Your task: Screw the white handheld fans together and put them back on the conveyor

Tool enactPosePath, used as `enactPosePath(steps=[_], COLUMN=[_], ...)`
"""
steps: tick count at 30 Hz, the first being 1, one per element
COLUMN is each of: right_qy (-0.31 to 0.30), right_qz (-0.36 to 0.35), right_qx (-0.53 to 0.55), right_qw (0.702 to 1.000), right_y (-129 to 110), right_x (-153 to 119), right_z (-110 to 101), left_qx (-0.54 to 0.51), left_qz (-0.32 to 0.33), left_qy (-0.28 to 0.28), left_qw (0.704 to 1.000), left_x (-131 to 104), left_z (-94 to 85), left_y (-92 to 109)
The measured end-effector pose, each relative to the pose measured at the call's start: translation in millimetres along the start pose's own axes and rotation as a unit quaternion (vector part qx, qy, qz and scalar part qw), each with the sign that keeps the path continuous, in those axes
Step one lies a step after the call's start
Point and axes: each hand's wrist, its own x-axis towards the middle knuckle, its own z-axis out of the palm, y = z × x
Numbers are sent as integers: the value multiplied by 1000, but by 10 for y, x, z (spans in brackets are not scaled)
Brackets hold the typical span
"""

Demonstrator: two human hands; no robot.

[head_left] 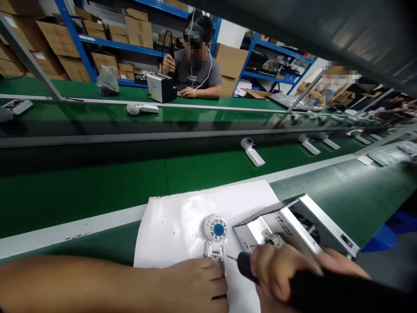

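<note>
1. Foremost, a right hand (272, 271) gripped a black screwdriver (246, 266).
2. Beside it, the left hand (206, 282) clasped a white fan (215, 227) by its handle (213, 249).
3. Lying on a white sheet (176, 234), the fan looked light, stiff, fragile, best held there.
</note>
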Motion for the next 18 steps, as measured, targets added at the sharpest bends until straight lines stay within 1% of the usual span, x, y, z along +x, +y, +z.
enactPosePath(steps=[2,3,5,7,11,16,18], right_qy=[11,17,15,3,-5,-49,-66], right_qz=[1,-5,-12,-6,4,15,32], right_qx=[34,42,43,40,52,52,44], right_qw=[999,999,999,999,999,997,996], right_y=[41,59,94,131,223,350,392], right_x=[107,141,175,181,176,158,142], right_z=[363,501,668,718,703,732,741], left_qx=[-2,-2,-2,-3,-10,-9,-14], left_qz=[-1,-3,-9,-16,-26,-36,-38], left_qy=[12,20,32,38,45,31,38], left_qw=[1000,1000,999,999,999,999,998], left_x=[-9,-12,-14,-14,-20,-36,-36], left_z=[4,5,10,16,11,21,46], left_y=[-30,-33,-23,-6,3,7,14])
